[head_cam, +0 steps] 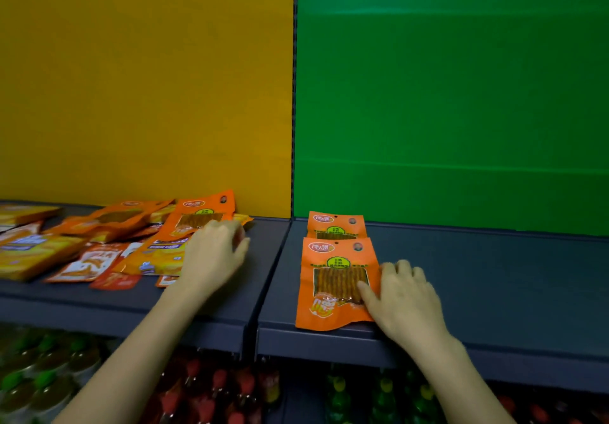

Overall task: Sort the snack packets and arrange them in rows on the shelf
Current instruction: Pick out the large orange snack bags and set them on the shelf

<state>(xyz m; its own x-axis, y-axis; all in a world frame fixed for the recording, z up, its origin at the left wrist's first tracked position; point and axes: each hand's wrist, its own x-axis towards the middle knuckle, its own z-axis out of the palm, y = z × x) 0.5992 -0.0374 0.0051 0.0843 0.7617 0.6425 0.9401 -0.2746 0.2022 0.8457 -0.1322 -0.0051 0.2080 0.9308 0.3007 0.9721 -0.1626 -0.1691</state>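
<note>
On the right shelf section [478,275] two matching orange snack packets lie one behind the other. The front packet [333,278] reaches the shelf's front edge; the back packet [336,224] is partly overlapped by it. My right hand [403,298] rests flat on the front packet's right edge, fingers spread. On the left shelf section a loose pile of orange, yellow and red-white packets [99,242] lies mixed. My left hand [214,252] lies over the pile's right end, fingers on an orange packet [201,214] that leans toward the back wall; whether it grips it is not visible.
A yellow back panel [145,77] stands behind the left section, a green one [451,94] behind the right. A gap [273,275] divides the two dark shelf boards. Below the shelf stand rows of bottles [214,387] with green, red and yellow caps.
</note>
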